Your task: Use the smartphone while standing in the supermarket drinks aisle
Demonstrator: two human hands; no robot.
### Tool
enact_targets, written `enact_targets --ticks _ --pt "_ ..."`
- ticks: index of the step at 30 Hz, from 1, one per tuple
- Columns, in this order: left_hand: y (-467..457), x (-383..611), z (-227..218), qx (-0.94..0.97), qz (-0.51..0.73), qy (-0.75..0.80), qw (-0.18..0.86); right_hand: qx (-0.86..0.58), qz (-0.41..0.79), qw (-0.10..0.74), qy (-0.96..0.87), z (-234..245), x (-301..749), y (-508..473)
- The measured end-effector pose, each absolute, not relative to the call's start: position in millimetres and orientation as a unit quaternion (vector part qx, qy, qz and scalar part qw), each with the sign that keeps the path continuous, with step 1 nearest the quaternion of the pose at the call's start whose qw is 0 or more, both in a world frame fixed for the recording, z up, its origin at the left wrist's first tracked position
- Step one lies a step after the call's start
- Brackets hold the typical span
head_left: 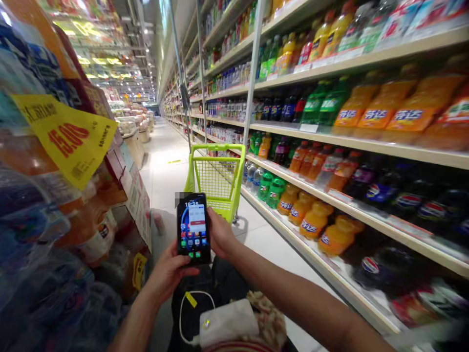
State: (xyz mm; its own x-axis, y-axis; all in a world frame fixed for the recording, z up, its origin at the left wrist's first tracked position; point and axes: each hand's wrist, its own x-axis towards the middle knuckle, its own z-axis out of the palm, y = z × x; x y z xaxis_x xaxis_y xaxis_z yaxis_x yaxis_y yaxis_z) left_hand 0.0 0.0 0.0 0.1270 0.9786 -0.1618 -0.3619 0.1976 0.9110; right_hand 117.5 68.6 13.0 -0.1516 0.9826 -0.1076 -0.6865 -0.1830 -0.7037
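A black smartphone [193, 229] with a lit screen is held upright in front of my body, showing app icons and a pale pop-up window. My left hand [175, 261] grips its lower left part, the thumb lying across the bottom edge. Around the phone's right edge wrap the fingers of my right hand [220, 232]. Below the phone, a white power bank [229, 322] with a white cable [180, 318] rests near my waist. Just beyond the phone stands a lime-green shopping cart [216, 181] on the floor.
Along the right run long shelves [311, 129] with soda bottles, including orange ones [313, 220]. At the left rises a stack of bottles and cartons, with a yellow price sign [68, 139] sticking out. A pale tiled aisle [154, 156] stretches ahead between them.
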Motion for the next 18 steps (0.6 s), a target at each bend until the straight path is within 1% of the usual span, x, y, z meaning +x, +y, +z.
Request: enact_targets --ticks 13,18 --pt "-3.7 0.8 3.6 0.364 0.53 0.432 0.632 -0.296 0.699 0.596 -0.261 16.3 113.7 68.8" --pt "-7.8 -1.6 9.1 0.355 0.528 0.406 0.656 -0.285 0.701 0.599 -0.262 19.2 114.1 65.9"
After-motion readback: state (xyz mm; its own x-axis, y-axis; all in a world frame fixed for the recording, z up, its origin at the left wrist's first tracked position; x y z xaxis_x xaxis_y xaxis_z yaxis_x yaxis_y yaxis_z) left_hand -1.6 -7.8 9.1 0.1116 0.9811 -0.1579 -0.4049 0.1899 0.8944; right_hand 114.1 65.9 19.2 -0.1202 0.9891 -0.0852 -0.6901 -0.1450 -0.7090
